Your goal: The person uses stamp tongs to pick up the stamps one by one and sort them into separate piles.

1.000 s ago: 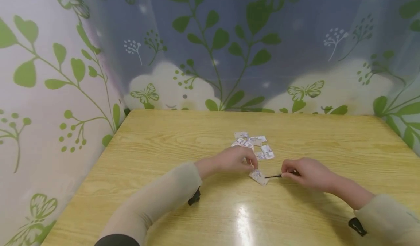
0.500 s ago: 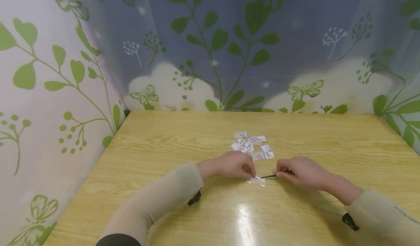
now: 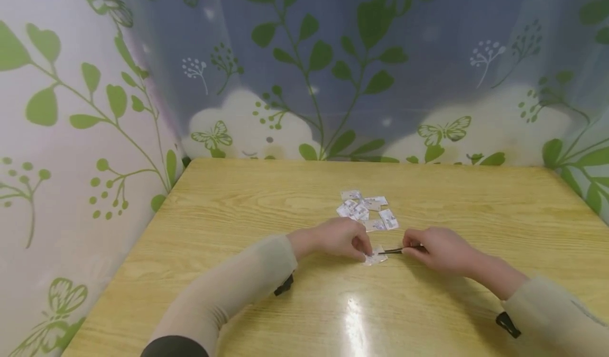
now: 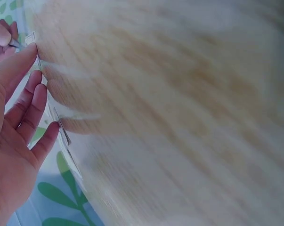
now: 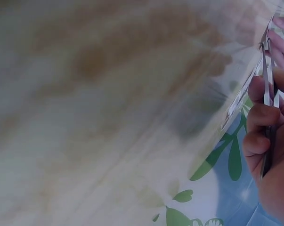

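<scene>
In the head view my left hand (image 3: pixel 344 238) pinches the left edge of a small, pale printed packet (image 3: pixel 379 257), held just over or on the table; I cannot tell which. In the left wrist view the thumb (image 4: pixel 26 59) reaches its edge while the other fingers spread beside it. My right hand (image 3: pixel 440 251) grips a pair of dark metal tweezers (image 3: pixel 392 251) from the right, tips at the packet. Both prongs of the tweezers (image 5: pixel 268 89) show in the right wrist view. Whether the tips pinch the packet is unclear.
Behind the left hand, several similar printed packets (image 3: pixel 373 204) lie in a loose, partly overlapping group on the wood-grain table (image 3: pixel 247 188). A patterned curtain (image 3: pixel 342 82) with green leaves hangs along the back and left edges.
The tweezers have moved left, further onto the packet. The left hand has come down a little and the packet has tilted and turned. The group of packets behind is unchanged.
</scene>
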A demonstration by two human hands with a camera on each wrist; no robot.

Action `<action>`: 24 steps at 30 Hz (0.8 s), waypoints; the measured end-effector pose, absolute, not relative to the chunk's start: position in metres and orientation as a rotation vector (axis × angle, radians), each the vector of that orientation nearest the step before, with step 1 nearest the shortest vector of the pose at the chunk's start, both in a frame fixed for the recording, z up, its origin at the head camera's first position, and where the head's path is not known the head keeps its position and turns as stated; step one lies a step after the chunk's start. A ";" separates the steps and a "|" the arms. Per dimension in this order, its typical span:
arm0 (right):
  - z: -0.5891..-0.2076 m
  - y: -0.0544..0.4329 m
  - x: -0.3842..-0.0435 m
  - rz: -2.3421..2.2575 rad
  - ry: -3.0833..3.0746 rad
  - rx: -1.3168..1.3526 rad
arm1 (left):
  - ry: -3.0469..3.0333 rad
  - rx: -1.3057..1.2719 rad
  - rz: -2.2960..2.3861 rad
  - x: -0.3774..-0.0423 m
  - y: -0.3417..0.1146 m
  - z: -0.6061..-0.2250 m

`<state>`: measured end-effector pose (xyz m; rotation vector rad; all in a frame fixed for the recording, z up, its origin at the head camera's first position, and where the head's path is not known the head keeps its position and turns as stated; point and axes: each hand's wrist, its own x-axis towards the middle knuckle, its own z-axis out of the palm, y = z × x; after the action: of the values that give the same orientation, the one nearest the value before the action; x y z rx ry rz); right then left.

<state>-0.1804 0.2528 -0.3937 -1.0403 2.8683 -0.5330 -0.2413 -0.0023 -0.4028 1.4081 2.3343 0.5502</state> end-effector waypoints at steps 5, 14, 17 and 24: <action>-0.396 0.254 -0.173 -0.552 2.887 -1.025 | 2.352 1.392 0.550 -0.242 -0.003 -0.404; -0.398 0.255 -0.170 -0.535 2.942 -1.024 | 2.332 1.390 0.566 -0.240 -0.003 -0.401; -0.400 0.254 -0.172 -0.529 2.955 -0.999 | 2.334 1.401 0.568 -0.240 -0.002 -0.404; -0.400 0.248 -0.179 -0.525 2.963 -1.004 | 2.352 1.424 0.545 -0.239 -0.001 -0.404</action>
<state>-0.1795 0.2484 -0.3996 -1.0037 2.9632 -0.5247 -0.2393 -0.0011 -0.4042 1.4244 2.3524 0.5454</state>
